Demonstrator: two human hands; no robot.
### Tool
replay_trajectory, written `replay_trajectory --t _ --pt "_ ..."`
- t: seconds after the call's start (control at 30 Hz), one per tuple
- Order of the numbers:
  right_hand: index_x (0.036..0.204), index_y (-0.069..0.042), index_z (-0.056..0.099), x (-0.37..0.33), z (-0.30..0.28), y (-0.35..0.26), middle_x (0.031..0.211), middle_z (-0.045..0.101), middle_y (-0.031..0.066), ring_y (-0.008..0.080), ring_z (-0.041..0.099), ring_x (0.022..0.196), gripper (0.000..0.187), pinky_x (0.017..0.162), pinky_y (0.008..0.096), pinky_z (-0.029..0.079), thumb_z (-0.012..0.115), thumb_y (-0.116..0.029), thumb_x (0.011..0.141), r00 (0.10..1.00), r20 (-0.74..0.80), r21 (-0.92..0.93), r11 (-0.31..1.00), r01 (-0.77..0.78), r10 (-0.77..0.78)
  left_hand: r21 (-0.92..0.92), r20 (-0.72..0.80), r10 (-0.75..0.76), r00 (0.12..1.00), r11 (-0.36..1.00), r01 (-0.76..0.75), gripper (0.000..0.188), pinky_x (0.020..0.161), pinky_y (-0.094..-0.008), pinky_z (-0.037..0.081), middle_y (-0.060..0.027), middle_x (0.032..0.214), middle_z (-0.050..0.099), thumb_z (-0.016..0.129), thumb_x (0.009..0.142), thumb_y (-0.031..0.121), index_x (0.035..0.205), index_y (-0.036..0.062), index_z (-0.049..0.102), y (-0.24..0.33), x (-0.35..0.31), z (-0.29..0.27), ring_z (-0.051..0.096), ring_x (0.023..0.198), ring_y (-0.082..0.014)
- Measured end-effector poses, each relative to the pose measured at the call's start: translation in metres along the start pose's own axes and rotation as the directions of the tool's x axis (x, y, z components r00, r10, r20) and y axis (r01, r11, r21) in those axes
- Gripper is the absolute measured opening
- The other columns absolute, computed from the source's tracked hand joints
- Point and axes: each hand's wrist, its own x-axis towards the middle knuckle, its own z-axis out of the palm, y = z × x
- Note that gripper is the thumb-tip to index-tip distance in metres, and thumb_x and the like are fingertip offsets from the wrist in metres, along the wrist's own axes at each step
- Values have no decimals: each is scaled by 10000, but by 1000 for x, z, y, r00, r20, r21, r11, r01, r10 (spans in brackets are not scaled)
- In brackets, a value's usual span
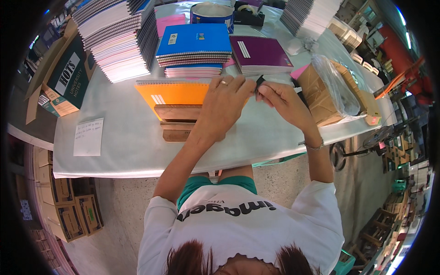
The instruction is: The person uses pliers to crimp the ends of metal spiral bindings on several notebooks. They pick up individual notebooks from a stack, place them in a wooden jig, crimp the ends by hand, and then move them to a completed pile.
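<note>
An orange spiral notebook stands on edge, spiral up, in a slotted wooden block. My left hand is closed over the right end of the notebook, covering that part of it and of the block. Just right of there, my right hand pinches a small black item whose kind I cannot make out. Its tip sits close to my left fingertips, at the notebook's spiral end.
Behind lie blue notebooks and purple notebooks. Tall notebook stacks rise at the back left and back right. An open cardboard box stands right, a green carton left. A handwritten note lies front left.
</note>
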Motion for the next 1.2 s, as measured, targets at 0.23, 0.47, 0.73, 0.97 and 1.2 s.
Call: replay_trajectory --t 0.23,0.47,0.73,0.97,1.2 --pt "931 -7 654 43 -17 26 775 634 32 104 594 702 356 659 247 489 512 -325 1002 874 470 103 976 -192 122 61 -93 210 973 977 -205 326 916 -389 408 -31 1039 586 634 784 116 1105 124 576 -1 -29 3 562 1017 -194" --pt "1199 -97 581 141 74 89 1198 573 138 282 554 1104 340 926 431 446 624 -296 926 860 499 -227 943 245 -103 107 -156 196 968 978 -180 375 895 -360 402 1 1056 582 701 773 198 1138 168 620 0 -47 15 563 1052 -176" --pt "1376 -207 487 199 175 91 1438 357 274 434 354 1345 548 1096 471 325 641 -422 895 790 482 -228 816 530 -379 154 -36 303 952 943 -294 393 858 -340 426 -20 1068 581 683 809 256 1175 151 588 -3 -45 9 561 1034 -181" --pt "1102 -126 603 198 185 88 1143 546 183 352 539 1099 230 900 429 457 621 -157 875 751 597 -137 886 442 -282 100 -79 280 957 957 -272 341 849 -331 411 19 989 611 721 768 252 1086 156 647 -8 -45 5 586 986 -166" --pt "988 -56 606 120 88 119 1096 556 148 309 533 1075 157 887 411 454 640 -55 834 935 354 -333 932 144 -18 -64 -98 320 943 943 -326 359 855 -334 395 18 967 615 752 737 252 1067 152 650 -11 -45 -2 608 935 -173"
